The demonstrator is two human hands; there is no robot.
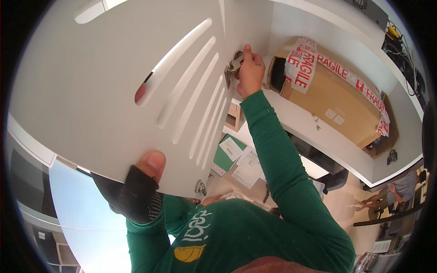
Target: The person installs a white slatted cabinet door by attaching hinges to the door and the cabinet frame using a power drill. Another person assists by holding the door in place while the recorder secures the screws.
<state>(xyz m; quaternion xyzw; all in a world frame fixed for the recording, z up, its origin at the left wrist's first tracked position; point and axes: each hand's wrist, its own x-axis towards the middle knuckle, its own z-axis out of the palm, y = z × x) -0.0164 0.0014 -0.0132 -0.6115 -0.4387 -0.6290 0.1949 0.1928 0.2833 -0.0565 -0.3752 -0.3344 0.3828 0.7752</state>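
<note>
A white cabinet door (91,91) with long slanted slots fills the left side. My left hand (143,182), in a dark fingerless glove, grips its lower edge, thumb on the face and most fingers hidden behind. Something skin-coloured shows through one slot. My bare right hand (251,70) is closed at a metal hinge (234,67) between the door and the cabinet's inner wall; the fingertips are partly hidden. A second metal hinge (200,187) sits at the door's lower corner, apart from the cabinet.
Inside the white cabinet (337,141) lies a brown cardboard box (337,91) with red-and-white tape. Small metal pieces (317,123) rest by it, and another hinge (392,157) is on the side wall. Below are papers (248,167) on a desk. A person (400,191) is at far right.
</note>
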